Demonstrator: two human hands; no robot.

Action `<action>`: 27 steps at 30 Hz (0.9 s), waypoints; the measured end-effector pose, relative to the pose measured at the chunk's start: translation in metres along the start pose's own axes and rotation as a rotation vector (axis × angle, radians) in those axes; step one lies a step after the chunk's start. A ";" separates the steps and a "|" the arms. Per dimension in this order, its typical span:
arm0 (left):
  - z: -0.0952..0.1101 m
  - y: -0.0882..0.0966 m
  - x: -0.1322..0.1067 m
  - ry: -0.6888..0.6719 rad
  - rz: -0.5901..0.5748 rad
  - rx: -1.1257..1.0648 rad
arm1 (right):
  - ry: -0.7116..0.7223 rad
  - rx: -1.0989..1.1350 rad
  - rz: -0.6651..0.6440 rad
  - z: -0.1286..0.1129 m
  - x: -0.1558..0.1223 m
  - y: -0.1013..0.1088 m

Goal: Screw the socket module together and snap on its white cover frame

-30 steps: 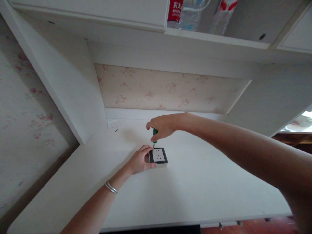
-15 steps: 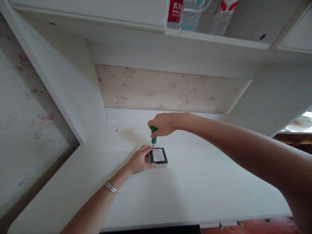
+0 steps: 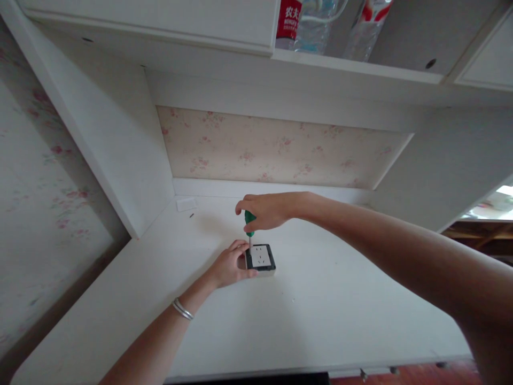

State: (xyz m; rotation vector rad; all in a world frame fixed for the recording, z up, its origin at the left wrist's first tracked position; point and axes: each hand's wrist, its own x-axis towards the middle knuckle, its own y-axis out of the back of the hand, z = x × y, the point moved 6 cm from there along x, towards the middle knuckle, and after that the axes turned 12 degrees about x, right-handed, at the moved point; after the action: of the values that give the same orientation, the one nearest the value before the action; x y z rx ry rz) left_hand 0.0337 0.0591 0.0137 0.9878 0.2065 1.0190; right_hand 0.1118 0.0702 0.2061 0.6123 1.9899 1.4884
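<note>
A wall socket (image 3: pixel 261 256) with a white face, a dark frame and a pale box beneath lies face up on the white desktop. My left hand (image 3: pixel 232 265) grips it from the left side, thumb along the near edge and fingers at the far left corner. My right hand (image 3: pixel 266 210) is closed around the green handle of a screwdriver (image 3: pixel 249 227). The screwdriver stands nearly upright, its shaft pointing down to the left part of the dark frame. Whether the tip sits in a screw is too small to make out.
A white rectangular plate (image 3: pixel 186 204) and a small dark piece (image 3: pixel 191 215) lie at the back left of the desk (image 3: pixel 340 299). Overhead, a shelf (image 3: pixel 360 65) holds plastic bottles (image 3: pixel 288 22). A side panel (image 3: pixel 116 139) rises on the left.
My right hand has turned and shifted slightly left and down on the screwdriver, its fingers somewhat more spread. The screwdriver leans a little differently. My left hand and the socket stay in place.
</note>
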 end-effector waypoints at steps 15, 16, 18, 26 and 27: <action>-0.004 -0.004 -0.001 -0.039 0.019 0.117 | -0.185 -0.209 -0.001 0.004 -0.008 0.004; -0.005 -0.004 -0.001 -0.038 0.019 0.123 | -0.205 -0.208 0.007 0.005 -0.008 0.006; -0.006 -0.005 0.000 -0.032 0.015 0.130 | -0.124 -0.130 -0.026 0.002 -0.008 0.003; -0.004 -0.002 -0.001 -0.021 0.014 0.105 | -0.191 -0.198 0.035 0.005 -0.009 0.007; -0.004 -0.002 -0.001 -0.017 0.011 0.102 | -0.162 -0.148 0.009 0.004 -0.009 0.006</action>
State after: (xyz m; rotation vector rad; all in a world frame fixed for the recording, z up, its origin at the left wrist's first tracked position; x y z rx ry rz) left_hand 0.0320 0.0602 0.0097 1.0910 0.2415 1.0178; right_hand 0.1211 0.0686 0.2125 0.6568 1.7398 1.5249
